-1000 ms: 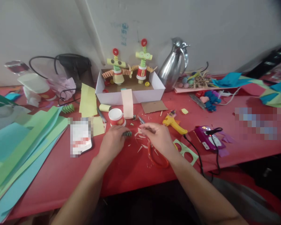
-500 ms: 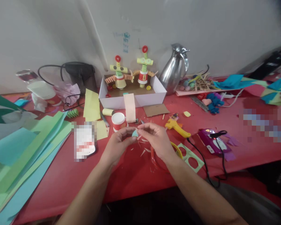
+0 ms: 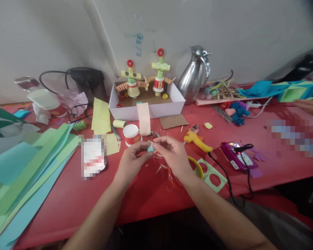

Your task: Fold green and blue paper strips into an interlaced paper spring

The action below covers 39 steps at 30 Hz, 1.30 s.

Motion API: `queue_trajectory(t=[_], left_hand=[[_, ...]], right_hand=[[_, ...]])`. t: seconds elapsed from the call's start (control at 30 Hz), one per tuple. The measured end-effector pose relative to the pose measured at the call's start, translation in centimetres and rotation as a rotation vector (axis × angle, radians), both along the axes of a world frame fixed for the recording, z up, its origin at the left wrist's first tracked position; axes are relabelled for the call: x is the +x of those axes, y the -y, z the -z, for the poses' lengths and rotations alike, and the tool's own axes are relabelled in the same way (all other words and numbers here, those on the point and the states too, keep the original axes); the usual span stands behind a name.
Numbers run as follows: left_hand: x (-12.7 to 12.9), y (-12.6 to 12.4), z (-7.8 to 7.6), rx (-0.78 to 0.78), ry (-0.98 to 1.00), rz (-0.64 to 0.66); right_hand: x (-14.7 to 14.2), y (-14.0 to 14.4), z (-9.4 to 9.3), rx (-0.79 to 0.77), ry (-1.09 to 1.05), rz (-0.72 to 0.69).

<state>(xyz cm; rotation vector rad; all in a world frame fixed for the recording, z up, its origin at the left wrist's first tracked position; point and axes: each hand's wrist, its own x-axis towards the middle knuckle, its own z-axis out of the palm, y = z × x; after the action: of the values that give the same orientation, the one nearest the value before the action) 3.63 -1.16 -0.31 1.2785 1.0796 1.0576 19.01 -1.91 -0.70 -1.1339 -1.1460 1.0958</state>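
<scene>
Left hand (image 3: 131,161) and right hand (image 3: 172,154) fingertips pinched together on small blue paper piece (image 3: 150,148), above red table (image 3: 151,187)

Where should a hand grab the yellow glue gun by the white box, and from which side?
Take the yellow glue gun by its handle, the long end running toward the black cord, coming from above. It lies flat on the red table, nozzle end toward the box; avoid that tip.

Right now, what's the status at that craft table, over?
Left hand and right hand both pinch a small light-blue paper piece above the red table. Paper cup just behind. Scissors under the right wrist.
</scene>
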Motion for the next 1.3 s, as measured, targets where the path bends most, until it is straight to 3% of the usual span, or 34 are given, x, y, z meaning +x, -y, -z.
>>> queue_trajectory(t=[0.2,0.67,0.87,1.0,1.13,1.2,1.3], left_hand=[[0.1,0.1,0.1,0.018,-0.063,0.027],[-0.2,0.1,0.5,-0.241,0.298,0.114],[-0.9,-0.4,0.3,-0.246,0.248,0.066],[-2.2,-1.0,-0.1,-0.160,0.169,0.011],[-3.3,-1.5,-0.6,-0.096,0.195,-0.011],[-3.6,-1.6,-0.7,-0.109,0.252,-0.017],[-3.8,-1.5,-0.8,-0.171,0.359,0.002]], right_hand=[[-0.1,0.2,0.1,0.017,0.023,0.019],[-0.4,0.4,0.2,0.115,0.128,0.062],[0.4,-0.1,0.5,0.112,0.160,0.071],[0.5,-1.0,1.4,0.022,0.321,-0.042],[0.2,-1.2,1.4,0.075,0.527,-0.163],[1.2,-1.0,0.7,0.112,0.667,-0.136],[4.7,-0.6,-0.3,0.118,0.986,0.019]])
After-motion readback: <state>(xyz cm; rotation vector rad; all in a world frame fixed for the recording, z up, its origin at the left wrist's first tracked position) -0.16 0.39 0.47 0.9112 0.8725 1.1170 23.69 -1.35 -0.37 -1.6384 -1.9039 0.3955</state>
